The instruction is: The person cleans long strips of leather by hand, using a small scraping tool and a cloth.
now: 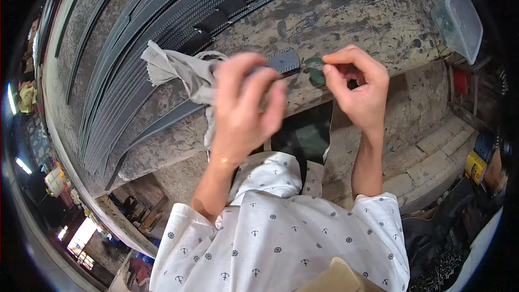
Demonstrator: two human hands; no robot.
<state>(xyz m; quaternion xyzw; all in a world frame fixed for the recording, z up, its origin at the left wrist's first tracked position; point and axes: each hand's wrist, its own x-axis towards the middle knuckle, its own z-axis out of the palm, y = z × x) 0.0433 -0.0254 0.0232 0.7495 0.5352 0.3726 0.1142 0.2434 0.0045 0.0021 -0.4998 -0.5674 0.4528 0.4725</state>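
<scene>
My left hand (243, 105), blurred by motion, hovers over the workbench's near edge with its fingers bent and apart. Just beyond it a crumpled grey cloth (186, 73) lies over the strips. The punched end of a dark grey stitched belt strap (284, 61) shows between my hands. My right hand (359, 84) is closed in a pinch, thumb against forefinger. Right at those fingertips is a small dark green round piece (314, 72) over the bench edge. What the pinch holds I cannot tell.
Many grey stitched belt straps (127, 75) fan across the left of the stained workbench (367, 21). Black loops (211, 21) cross some of them. A clear plastic box (459, 21) stands at the right end. A yellow container (476, 167) sits lower right.
</scene>
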